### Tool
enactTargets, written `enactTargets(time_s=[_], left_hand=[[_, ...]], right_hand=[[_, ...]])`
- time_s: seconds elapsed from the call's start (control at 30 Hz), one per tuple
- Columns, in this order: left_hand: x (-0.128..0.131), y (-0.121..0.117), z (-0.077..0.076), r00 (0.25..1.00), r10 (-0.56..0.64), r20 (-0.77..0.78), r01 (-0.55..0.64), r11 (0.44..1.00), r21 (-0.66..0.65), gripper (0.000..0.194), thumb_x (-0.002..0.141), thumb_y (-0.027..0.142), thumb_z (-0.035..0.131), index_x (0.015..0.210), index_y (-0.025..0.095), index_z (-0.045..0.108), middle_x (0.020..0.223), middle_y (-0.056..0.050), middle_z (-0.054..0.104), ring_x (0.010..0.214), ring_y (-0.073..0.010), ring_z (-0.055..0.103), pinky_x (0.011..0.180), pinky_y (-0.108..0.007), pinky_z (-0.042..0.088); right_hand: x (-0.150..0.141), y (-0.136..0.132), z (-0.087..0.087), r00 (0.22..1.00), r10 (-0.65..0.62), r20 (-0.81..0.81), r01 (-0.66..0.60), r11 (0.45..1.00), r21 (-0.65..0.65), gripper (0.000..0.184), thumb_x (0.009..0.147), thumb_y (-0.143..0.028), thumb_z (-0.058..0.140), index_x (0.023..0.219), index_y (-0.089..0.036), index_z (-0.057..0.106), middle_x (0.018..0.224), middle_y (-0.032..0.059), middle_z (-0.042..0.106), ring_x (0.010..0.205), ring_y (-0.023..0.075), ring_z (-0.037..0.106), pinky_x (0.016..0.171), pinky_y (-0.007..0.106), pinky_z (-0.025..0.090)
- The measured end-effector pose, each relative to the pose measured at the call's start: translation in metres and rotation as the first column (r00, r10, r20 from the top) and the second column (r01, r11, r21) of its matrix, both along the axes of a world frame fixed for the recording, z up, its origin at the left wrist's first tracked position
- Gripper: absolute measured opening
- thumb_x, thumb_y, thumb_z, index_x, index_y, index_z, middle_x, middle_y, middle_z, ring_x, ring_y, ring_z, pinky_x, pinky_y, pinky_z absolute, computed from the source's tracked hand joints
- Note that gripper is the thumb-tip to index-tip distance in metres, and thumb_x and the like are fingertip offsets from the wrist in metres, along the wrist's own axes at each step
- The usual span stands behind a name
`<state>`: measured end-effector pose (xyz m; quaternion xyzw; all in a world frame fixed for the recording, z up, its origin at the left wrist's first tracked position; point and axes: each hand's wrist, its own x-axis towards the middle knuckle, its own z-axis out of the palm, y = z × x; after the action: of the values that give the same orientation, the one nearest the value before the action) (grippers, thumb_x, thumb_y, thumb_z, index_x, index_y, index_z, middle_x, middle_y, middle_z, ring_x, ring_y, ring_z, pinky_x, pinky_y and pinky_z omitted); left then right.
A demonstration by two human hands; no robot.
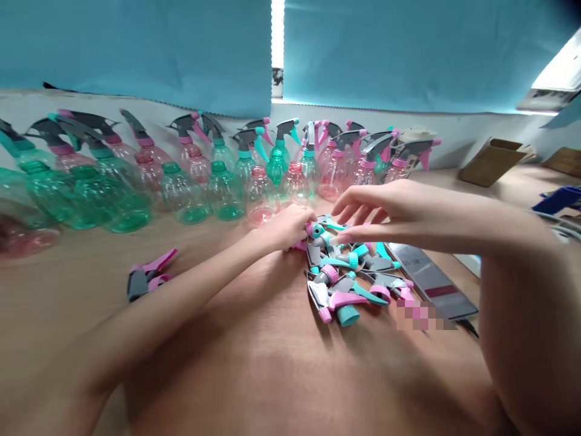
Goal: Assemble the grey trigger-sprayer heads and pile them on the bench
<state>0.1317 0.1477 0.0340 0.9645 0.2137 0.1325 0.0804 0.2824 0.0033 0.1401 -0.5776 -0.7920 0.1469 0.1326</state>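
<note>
A heap of trigger spray heads (349, 263), in grey with pink or teal parts, lies on the wooden table. At the heap's left edge, my left hand (290, 229) has its fingers closed round a spray head with pink parts (298, 245), mostly covered by the hand. Over the back of the heap reaches my right hand (385, 209), its curved fingers apart from the thumb and nothing seen between them. One grey and pink spray head (147, 275) lies alone on the left, partly behind my left forearm.
Behind the hands stand open green bottles (224, 194) and open pink bottles (261, 197). A row of bottles with spray heads fitted (338, 163) lines the wall. A flat grey device (433, 278) lies right of the heap. A cardboard box (492, 160) sits farther back.
</note>
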Motion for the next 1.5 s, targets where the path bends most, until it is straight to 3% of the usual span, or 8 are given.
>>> enactTargets(time_s=[0.23, 0.5, 0.63, 0.77, 0.9, 1.07, 1.17, 1.5], left_hand=[[0.003, 0.006, -0.013, 0.998, 0.007, -0.067, -0.003, 0.998, 0.057, 0.023, 0.089, 0.029, 0.055, 0.106, 0.013, 0.057, 0.105, -0.008, 0.060, 0.093, -0.0205, 0.059, 0.080, -0.039, 0.050], [-0.036, -0.004, -0.002, 0.994, 0.110, -0.010, -0.107, 0.983, 0.151, 0.010, 0.079, 0.016, 0.060, 0.088, 0.011, 0.063, 0.089, -0.010, 0.062, 0.083, -0.0239, 0.055, 0.071, -0.034, 0.042], [-0.059, -0.014, 0.006, 0.987, 0.153, 0.058, -0.161, 0.967, 0.196, 0.016, 0.081, 0.013, 0.059, 0.096, 0.012, 0.062, 0.093, -0.011, 0.064, 0.091, -0.0276, 0.054, 0.078, -0.039, 0.038], [-0.078, -0.038, 0.007, 0.978, 0.130, 0.161, -0.157, 0.973, 0.168, 0.024, 0.084, 0.015, 0.059, 0.108, 0.017, 0.057, 0.106, -0.006, 0.063, 0.101, -0.0218, 0.053, 0.084, -0.034, 0.039], [-0.098, -0.072, -0.002, 0.960, 0.118, 0.253, -0.155, 0.979, 0.130, 0.022, 0.086, 0.019, 0.059, 0.108, 0.022, 0.054, 0.103, -0.001, 0.064, 0.100, -0.0177, 0.055, 0.086, -0.031, 0.038], [-0.118, -0.100, -0.017, 0.868, 0.191, 0.458, -0.250, 0.966, 0.070, 0.022, 0.086, 0.022, 0.061, 0.107, 0.022, 0.055, 0.096, -0.003, 0.066, 0.095, -0.0204, 0.058, 0.088, -0.037, 0.036], [-0.123, -0.105, -0.024, 0.838, 0.184, 0.513, -0.254, 0.965, 0.070, 0.020, 0.086, 0.023, 0.060, 0.106, 0.022, 0.056, 0.095, -0.005, 0.067, 0.095, -0.0223, 0.058, 0.085, -0.039, 0.037], [-0.124, -0.104, -0.038, 0.824, 0.084, 0.560, -0.204, 0.967, 0.155, 0.021, 0.091, 0.022, 0.051, 0.112, 0.021, 0.054, 0.099, -0.007, 0.066, 0.092, -0.0210, 0.056, 0.081, -0.037, 0.036]], right_hand=[[0.005, 0.011, -0.010, 0.996, -0.045, 0.070, 0.049, 0.998, -0.048, 0.028, 0.079, -0.044, 0.058, 0.100, -0.026, 0.059, 0.093, 0.0012, 0.067, 0.075, 0.0173, 0.063, 0.055, 0.029, 0.050], [-0.005, 0.015, -0.013, 0.993, -0.062, 0.097, 0.069, 0.995, -0.074, 0.040, 0.079, -0.055, 0.053, 0.104, -0.024, 0.058, 0.089, 0.0048, 0.066, 0.070, 0.0180, 0.062, 0.053, 0.029, 0.047], [-0.015, 0.020, -0.021, 0.996, -0.037, 0.082, 0.037, 0.999, 0.000, 0.034, 0.080, -0.048, 0.054, 0.103, -0.023, 0.059, 0.087, 0.0041, 0.066, 0.068, 0.0159, 0.060, 0.052, 0.026, 0.042], [-0.031, 0.024, -0.030, 0.997, 0.002, 0.076, -0.012, 0.990, 0.138, 0.018, 0.084, -0.035, 0.052, 0.090, -0.022, 0.061, 0.074, 0.0010, 0.063, 0.062, 0.0129, 0.054, 0.052, 0.024, 0.035], [-0.050, 0.021, -0.040, 0.993, 0.112, 0.044, -0.119, 0.963, 0.243, 0.012, 0.086, -0.023, 0.047, 0.082, -0.019, 0.057, 0.075, 0.0000, 0.062, 0.065, 0.0113, 0.050, 0.055, 0.024, 0.032], [-0.072, 0.013, -0.056, 0.975, 0.222, 0.003, -0.219, 0.956, 0.193, 0.010, 0.087, -0.021, 0.044, 0.085, -0.021, 0.054, 0.068, -0.0025, 0.057, 0.059, 0.0107, 0.045, 0.051, 0.023, 0.027], [-0.079, 0.011, -0.063, 0.966, 0.256, -0.048, -0.247, 0.959, 0.136, 0.005, 0.085, -0.026, 0.049, 0.086, -0.022, 0.050, 0.071, -0.0028, 0.057, 0.060, 0.0104, 0.047, 0.051, 0.022, 0.029], [-0.091, 0.010, -0.068, 0.960, 0.226, -0.166, -0.215, 0.973, 0.080, 0.019, 0.080, -0.027, 0.056, 0.077, -0.023, 0.037, 0.067, -0.0063, 0.050, 0.058, 0.0090, 0.045, 0.049, 0.021, 0.029]])
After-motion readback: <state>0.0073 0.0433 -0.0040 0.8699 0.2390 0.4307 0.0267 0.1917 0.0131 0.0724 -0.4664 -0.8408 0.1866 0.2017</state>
